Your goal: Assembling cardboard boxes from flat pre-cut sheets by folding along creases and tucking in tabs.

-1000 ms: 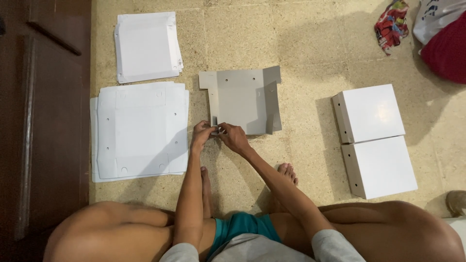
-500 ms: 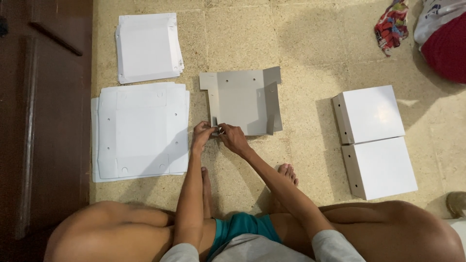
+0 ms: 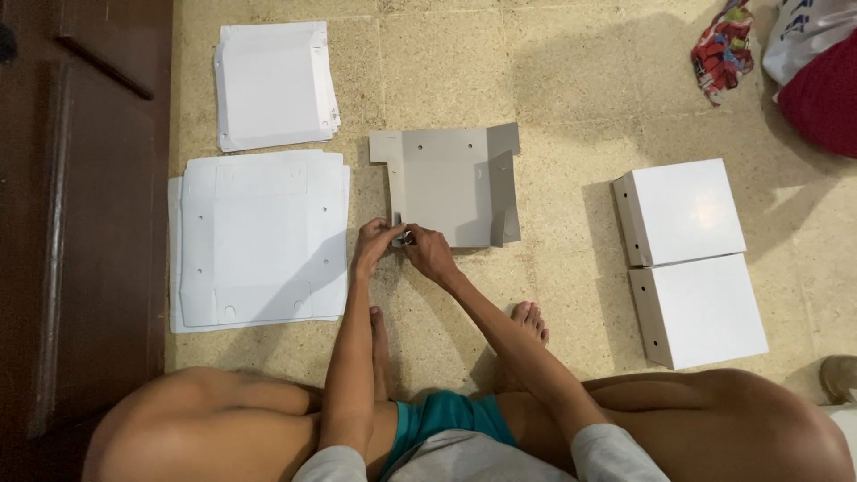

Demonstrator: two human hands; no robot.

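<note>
Grey cardboard blank (image 3: 446, 183) sits flat on the tiled floor (image 3: 571, 80) right in front of you, right side flap already up. You're working its near left corner, so keep the panel pressed down and fold along the crease, not beside it, or the corner probably goes wonky. Your left hand (image 3: 373, 250) and right hand (image 3: 428, 253) meet there, fingers pinched shut on the little corner tab. Flat white sheets (image 3: 259, 236) lie just left, a smaller stack (image 3: 272, 85) behind them, and two finished white boxes (image 3: 692, 259) sit off to your right.
</note>
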